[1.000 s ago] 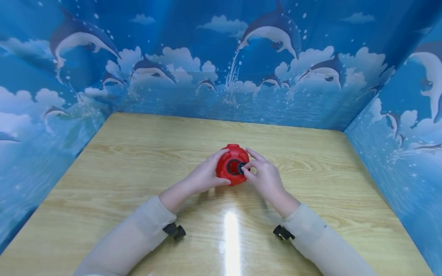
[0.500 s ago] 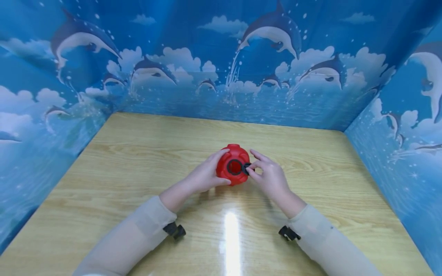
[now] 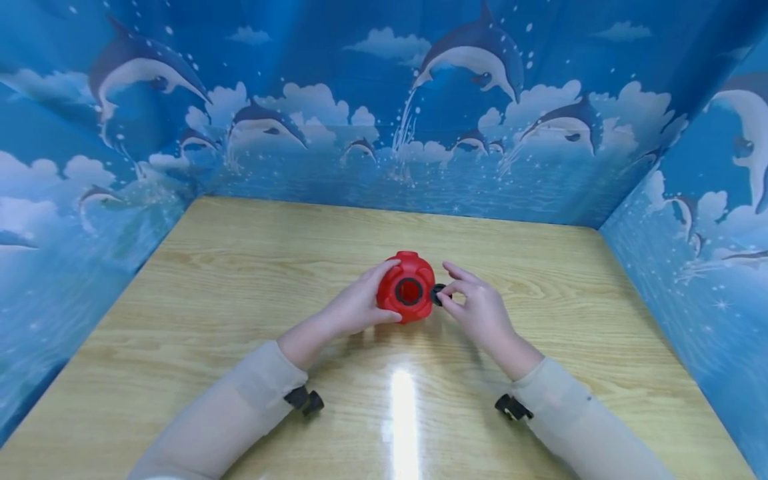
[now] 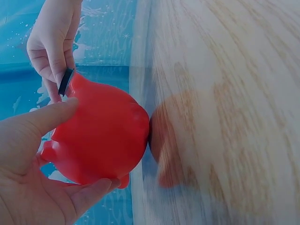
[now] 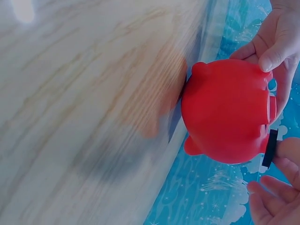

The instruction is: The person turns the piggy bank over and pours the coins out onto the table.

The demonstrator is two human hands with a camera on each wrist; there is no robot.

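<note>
A round, glossy red piggy bank (image 3: pixel 417 268) rests on the table with its underside and stubby feet up. A dark-rimmed round hole (image 3: pixel 409 291) shows in that underside. My left hand (image 3: pixel 359 301) grips the bank from the left, thumb on the near side and fingers on the far side. Between thumb and fingertips my right hand (image 3: pixel 479 308) pinches a small round black stopper (image 3: pixel 438 295), just right of the bank in the head view. In the right wrist view the stopper (image 5: pixel 270 148) stands on edge close to the red body (image 5: pixel 225 112).
The bank stands on a light wood-grain table (image 3: pixel 288 247), where a bright light reflection (image 3: pixel 403 420) lies in front of it. Blue dolphin-print curtains (image 3: pixel 384 100) enclose the back and sides. Each sleeved wrist carries a small black camera (image 3: pixel 304 401).
My right hand has drawn the black stopper rightward, off the hole and past the bank's edge, so the hole shows fully. The left hand and the bank have stayed in place.
</note>
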